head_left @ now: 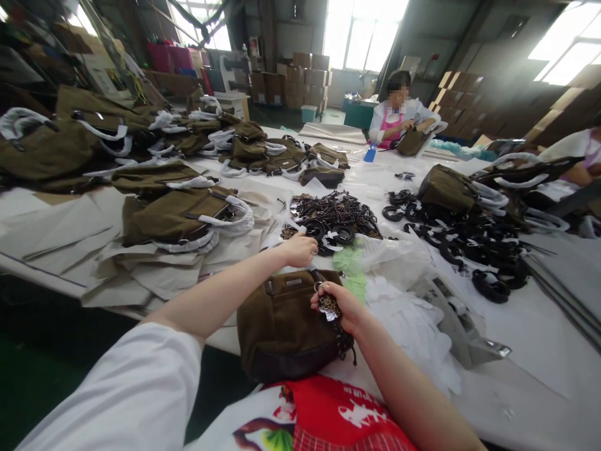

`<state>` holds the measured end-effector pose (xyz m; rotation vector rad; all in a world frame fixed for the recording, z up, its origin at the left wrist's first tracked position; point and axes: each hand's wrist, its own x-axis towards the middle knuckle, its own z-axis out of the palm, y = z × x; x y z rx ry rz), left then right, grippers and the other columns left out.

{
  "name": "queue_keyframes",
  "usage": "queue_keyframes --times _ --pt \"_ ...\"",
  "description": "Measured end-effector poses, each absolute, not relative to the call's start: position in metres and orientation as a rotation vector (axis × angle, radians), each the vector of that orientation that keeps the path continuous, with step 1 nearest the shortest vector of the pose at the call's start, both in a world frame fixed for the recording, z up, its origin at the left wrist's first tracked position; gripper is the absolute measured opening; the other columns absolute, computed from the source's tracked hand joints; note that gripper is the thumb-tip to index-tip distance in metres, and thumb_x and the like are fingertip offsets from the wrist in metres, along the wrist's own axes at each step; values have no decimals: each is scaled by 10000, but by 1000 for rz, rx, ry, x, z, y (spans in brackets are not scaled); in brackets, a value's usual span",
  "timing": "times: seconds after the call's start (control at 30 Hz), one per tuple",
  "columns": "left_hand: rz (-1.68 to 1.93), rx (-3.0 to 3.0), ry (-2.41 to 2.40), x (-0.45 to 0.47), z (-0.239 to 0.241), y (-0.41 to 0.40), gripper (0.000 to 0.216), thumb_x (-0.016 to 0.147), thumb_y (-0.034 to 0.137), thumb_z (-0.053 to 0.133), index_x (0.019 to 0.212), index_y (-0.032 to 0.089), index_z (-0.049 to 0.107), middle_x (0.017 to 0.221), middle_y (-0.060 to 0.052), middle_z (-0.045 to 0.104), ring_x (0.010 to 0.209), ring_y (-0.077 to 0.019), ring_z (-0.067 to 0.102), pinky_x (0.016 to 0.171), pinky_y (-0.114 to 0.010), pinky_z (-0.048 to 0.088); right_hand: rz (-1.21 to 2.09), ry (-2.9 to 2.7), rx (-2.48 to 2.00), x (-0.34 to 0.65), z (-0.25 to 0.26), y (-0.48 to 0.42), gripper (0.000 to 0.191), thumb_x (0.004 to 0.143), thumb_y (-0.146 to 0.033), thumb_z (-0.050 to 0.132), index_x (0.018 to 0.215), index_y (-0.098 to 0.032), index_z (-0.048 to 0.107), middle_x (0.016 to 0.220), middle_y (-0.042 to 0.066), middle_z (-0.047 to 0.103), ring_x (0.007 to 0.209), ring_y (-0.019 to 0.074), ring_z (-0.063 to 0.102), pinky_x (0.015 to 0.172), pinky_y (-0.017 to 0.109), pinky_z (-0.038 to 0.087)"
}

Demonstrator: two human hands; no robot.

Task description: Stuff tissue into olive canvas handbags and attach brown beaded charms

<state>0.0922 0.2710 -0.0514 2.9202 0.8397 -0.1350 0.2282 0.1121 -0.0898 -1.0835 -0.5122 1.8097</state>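
A brown suede handbag (282,326) lies at the table's near edge in front of me. My right hand (340,307) is closed on a leopard-print tag (328,305) with a metal ring, right over the bag's top corner. My left hand (298,249) reaches beyond the bag with its fingers curled, touching the pile of black rings and leopard-print tags (335,219). What the left fingers pinch is too small to name.
Olive bags with white-wrapped handles (181,216) are stacked across the left of the white table (539,338). More black rings and bags (469,238) lie to the right. White paper (413,319) lies near my right arm. A person in a pink apron (399,119) works at the far end.
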Motion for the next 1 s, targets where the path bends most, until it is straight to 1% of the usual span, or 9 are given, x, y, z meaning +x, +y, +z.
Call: queue_keyframes --times 0.1,0.2,0.3,0.37,0.43,0.5,0.6,0.77,1.0 --pt "-277 2933 802 104 -56 258 309 844 181 472 1026 194 722 1085 -79 734 1039 -199 638 1118 -391 231 1815 -472 -1097 228 -91 113 119 797 -244 581 703 -170 580 707 74 736 634 168 703 606 237 537" --pt "-370 2942 857 109 -48 251 282 847 259 506 880 115 747 944 -161 744 947 -261 665 1077 -436 283 1813 -425 -1110 230 -93 114 121 827 -215 541 718 -177 577 788 86 760 752 173 728 690 248 549" --pt "-420 2909 936 105 -25 254 396 847 415 514 878 100 752 913 -201 737 896 -306 669 922 -424 417 1817 -398 -1118 231 -95 113 128 845 -210 523 731 -184 577 836 82 769 827 176 732 737 256 548" --pt "-464 2865 933 99 -8 256 399 798 482 559 907 155 761 898 -155 748 838 -281 670 786 -355 463 1826 -396 -1119 232 -95 112 116 838 -215 533 732 -188 574 844 81 770 827 179 734 721 255 547" --pt "-511 2824 902 94 5 254 329 753 459 599 901 217 766 869 -93 756 775 -238 665 687 -296 458 1831 -411 -1118 232 -94 111 100 819 -215 547 728 -184 575 824 83 768 778 173 734 683 241 540" --pt "-542 2800 895 89 12 247 261 737 375 591 861 229 768 834 -71 754 730 -218 656 637 -278 443 1829 -443 -1113 229 -91 110 95 802 -214 556 720 -175 585 772 84 763 696 163 724 649 228 530" --pt "-543 2790 925 86 16 235 276 741 296 524 834 198 765 825 -94 747 723 -227 653 620 -287 441 1820 -519 -1101 221 -86 111 101 782 -221 577 706 -160 603 705 83 750 608 158 698 625 236 527" --pt "-490 2777 901 87 18 220 316 791 300 447 804 201 746 821 -78 742 725 -212 652 608 -274 439 1818 -556 -1098 202 -81 123 112 738 -242 605 681 -147 622 655 92 731 559 181 678 575 266 517" --pt "-321 2819 987 73 22 195 310 859 283 419 737 194 690 751 -72 726 702 -220 674 571 -282 426 1650 -543 -1078 194 -77 124 135 661 -312 655 675 -184 614 597 7 683 518 153 615 547 255 476"
